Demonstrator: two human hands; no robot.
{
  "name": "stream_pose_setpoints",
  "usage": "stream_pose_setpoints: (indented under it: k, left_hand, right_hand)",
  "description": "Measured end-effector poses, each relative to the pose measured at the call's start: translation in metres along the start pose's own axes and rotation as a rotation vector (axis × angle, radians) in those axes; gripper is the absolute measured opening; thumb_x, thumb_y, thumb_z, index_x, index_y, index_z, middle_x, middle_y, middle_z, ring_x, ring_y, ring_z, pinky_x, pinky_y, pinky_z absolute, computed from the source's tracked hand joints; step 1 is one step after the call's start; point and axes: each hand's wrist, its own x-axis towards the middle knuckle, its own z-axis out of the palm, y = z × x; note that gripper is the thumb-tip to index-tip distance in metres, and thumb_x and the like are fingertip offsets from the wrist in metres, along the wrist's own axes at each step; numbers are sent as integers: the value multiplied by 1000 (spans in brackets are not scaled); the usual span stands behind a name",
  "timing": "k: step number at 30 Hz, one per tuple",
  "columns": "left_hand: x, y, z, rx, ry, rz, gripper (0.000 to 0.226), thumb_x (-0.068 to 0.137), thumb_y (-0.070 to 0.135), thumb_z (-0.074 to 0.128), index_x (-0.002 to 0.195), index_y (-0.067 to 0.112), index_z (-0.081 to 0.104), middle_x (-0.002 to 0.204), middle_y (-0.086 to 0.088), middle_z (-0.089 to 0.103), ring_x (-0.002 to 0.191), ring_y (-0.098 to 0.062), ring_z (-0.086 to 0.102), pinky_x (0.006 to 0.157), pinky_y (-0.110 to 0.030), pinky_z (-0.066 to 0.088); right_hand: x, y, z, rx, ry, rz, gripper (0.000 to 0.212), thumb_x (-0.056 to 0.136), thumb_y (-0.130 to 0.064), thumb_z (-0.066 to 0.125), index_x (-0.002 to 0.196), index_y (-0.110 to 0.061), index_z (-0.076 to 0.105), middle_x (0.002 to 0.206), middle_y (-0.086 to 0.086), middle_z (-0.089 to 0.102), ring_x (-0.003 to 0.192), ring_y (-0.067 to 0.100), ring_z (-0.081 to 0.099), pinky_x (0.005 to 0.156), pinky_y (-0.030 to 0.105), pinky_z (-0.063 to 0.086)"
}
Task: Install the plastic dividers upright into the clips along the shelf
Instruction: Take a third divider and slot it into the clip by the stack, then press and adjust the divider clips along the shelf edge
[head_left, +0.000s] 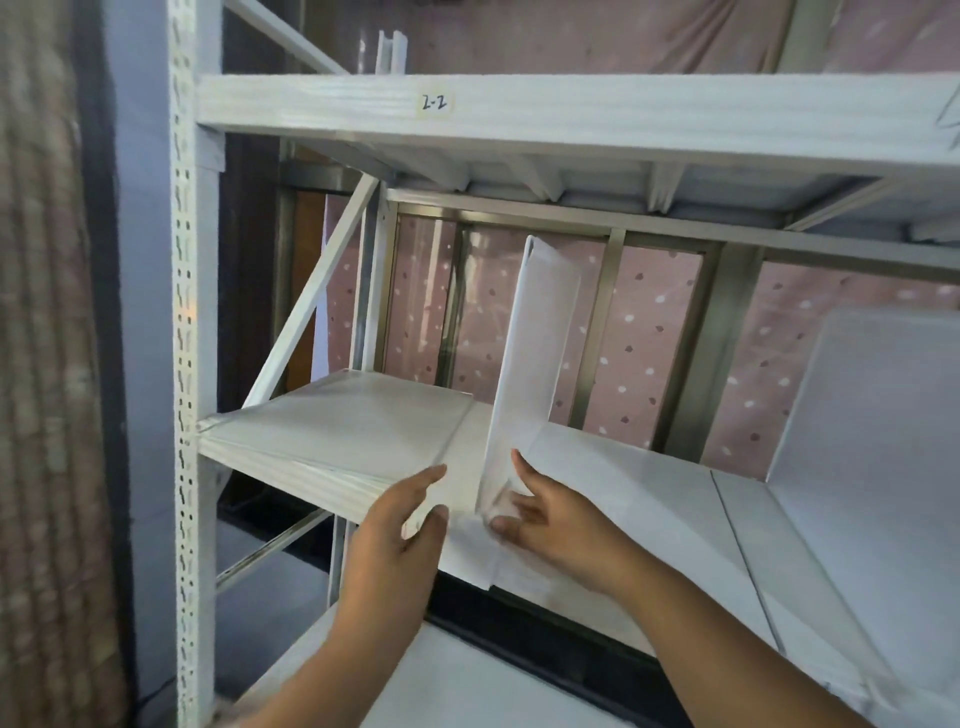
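Note:
A translucent white plastic divider (535, 353) stands upright on the white shelf (343, 421), running from the front edge toward the back. At its front foot sits a clear plastic clip (493, 506) on the shelf's front lip. My left hand (400, 525) pinches the front lip just left of the divider, thumb under and fingers on top. To the right of the divider's base, my right hand (545, 514) has its fingers pressed against the clip and the divider's lower front corner. A second white divider (872, 395) stands farther right on the same shelf.
An upper shelf beam carries a "2-2" label (434, 104), with a small white clip (390, 52) standing on top behind it. A perforated white upright (186, 364) frames the left side. Below lies another white shelf (467, 691). Behind is a window with a pink dotted curtain (649, 322).

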Motion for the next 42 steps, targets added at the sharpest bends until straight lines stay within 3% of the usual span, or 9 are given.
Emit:
stream_pose_setpoints:
  k: [3, 6, 8, 10, 16, 21, 27, 36, 42]
  left_hand:
    - [-26, -27, -3, -232, 140, -140, 38, 98, 7, 70, 107, 44, 75, 117, 2, 75, 110, -18, 70, 86, -32, 56]
    - [-44, -46, 6, -671, 122, -579, 28, 90, 13, 80, 115, 22, 73, 125, -25, 67, 98, -32, 69, 77, -46, 62]
    - [-51, -54, 13, -939, 7, -866, 54, 79, 31, 84, 128, 18, 69, 132, -23, 66, 110, -40, 71, 79, -54, 65]
    - [-58, -57, 23, -1124, -90, -960, 69, 71, 37, 88, 134, 20, 64, 138, -25, 63, 114, -51, 73, 80, -63, 63]
    - [-56, -61, 67, -1346, -227, -901, 62, 85, 39, 81, 141, 18, 65, 140, -27, 68, 118, -50, 71, 91, -65, 60]
    - [-48, -66, 86, -1364, -158, -762, 52, 94, 26, 72, 144, 13, 61, 140, -21, 71, 123, -42, 71, 92, -63, 62]
    - [-47, -65, 93, -1263, -108, -664, 43, 103, 36, 61, 142, 17, 65, 140, -15, 72, 129, -33, 69, 100, -47, 59]
    - [-34, -74, 103, -1071, -31, -725, 49, 106, 56, 46, 121, 22, 79, 99, -8, 79, 73, -17, 67, 67, -34, 47]
    - [-27, -72, 99, -1020, 11, -806, 59, 98, 68, 52, 110, 18, 81, 89, -7, 79, 65, -17, 67, 60, -34, 45]
  right_hand:
    - [-1, 7, -3, -56, 9, 17, 109, 68, -85, 68, 158, -53, 17, 169, -15, 21, 152, 7, 28, 112, 29, 31]
    - [3, 6, 1, -112, -27, 39, 107, 68, -87, 62, 159, -49, 20, 171, -14, 15, 157, 13, 17, 124, 40, 22]
    - [3, 6, 2, -182, -56, 31, 108, 70, -84, 62, 161, -40, 25, 172, -12, 15, 157, 14, 14, 126, 43, 18]
    - [4, 7, 4, -273, -68, 23, 103, 76, -79, 63, 161, -33, 29, 172, -11, 12, 158, 14, 12, 126, 41, 16]
    - [9, 10, 10, -551, -83, -19, 80, 97, -62, 53, 163, -29, 23, 173, -8, 10, 158, 15, 9, 123, 36, 14]
    - [10, 6, 11, -627, -92, -26, 76, 99, -60, 50, 162, -24, 28, 172, -4, 18, 157, 19, 17, 122, 37, 19]
    - [2, -5, 18, -908, -28, -49, 60, 102, -60, 36, 149, -23, 43, 156, 2, 46, 135, 29, 53, 104, 44, 45]
    - [5, -14, 38, -1076, 151, -89, 61, 99, -67, 30, 120, -19, 62, 110, 2, 70, 95, 22, 69, 70, 32, 45]
    - [12, -23, 38, -1057, 212, -70, 53, 92, -74, 35, 86, -26, 58, 84, -1, 70, 68, 17, 50, 56, 28, 35]
